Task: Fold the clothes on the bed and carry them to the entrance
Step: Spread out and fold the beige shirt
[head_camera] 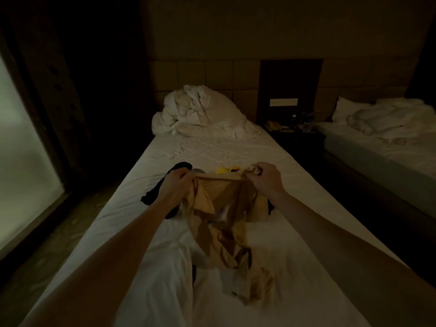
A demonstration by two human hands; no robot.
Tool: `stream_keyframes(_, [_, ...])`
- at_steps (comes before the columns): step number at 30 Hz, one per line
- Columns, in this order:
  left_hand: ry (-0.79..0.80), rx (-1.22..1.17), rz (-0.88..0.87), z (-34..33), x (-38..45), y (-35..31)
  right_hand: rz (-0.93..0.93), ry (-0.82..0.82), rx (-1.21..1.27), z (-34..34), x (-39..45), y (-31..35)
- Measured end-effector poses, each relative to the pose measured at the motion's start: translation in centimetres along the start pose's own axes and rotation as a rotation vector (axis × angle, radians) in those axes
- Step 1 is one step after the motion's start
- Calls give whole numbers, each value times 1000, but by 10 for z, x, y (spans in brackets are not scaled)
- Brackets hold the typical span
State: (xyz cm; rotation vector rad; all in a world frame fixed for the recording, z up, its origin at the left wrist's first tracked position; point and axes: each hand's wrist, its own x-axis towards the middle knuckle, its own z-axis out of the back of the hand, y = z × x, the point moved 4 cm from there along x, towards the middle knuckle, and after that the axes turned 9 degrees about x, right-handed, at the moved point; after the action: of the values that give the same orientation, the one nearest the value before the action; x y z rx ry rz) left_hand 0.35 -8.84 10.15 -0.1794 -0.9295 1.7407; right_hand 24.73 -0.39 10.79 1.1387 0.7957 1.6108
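Observation:
A tan garment [226, 208] hangs between my two hands above the white bed [295, 267]. My left hand [175, 185] grips its top edge on the left, and my right hand [264, 177] pinches the top edge on the right. The lower part of the garment trails crumpled onto the sheet toward me. A black garment [153, 194] lies on the bed under and behind my left hand. A small yellow item [223, 170] shows just beyond the tan garment.
A bunched white duvet [200, 112] sits at the head of the bed. To the right stands a dark nightstand [295, 131] with small items, then a second bed [389, 142]. A frosted glass panel [23, 161] lines the left side.

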Motion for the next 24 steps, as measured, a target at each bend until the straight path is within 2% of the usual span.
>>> stream_keyframes(2, [1,211,-31,2,1,-5,59,-7,-100,1,-1,3])
stream_keyframes(6, [-25,377,-33,7,5,-2,-87,50,-16,0,-2,-5])
stream_keyframes(9, [-37,359,-51,11,7,2,-75,142,-75,-2,-4,-8])
stream_keyframes(14, [-33,301,-50,18,6,2,99,238,-106,-3,-5,0])
stream_keyframes(21, [192,205,-138,12,-6,3,217,173,-22,5,1,10])
stream_keyframes(24, [334,350,-236,4,-11,15,195,105,26,10,5,18])
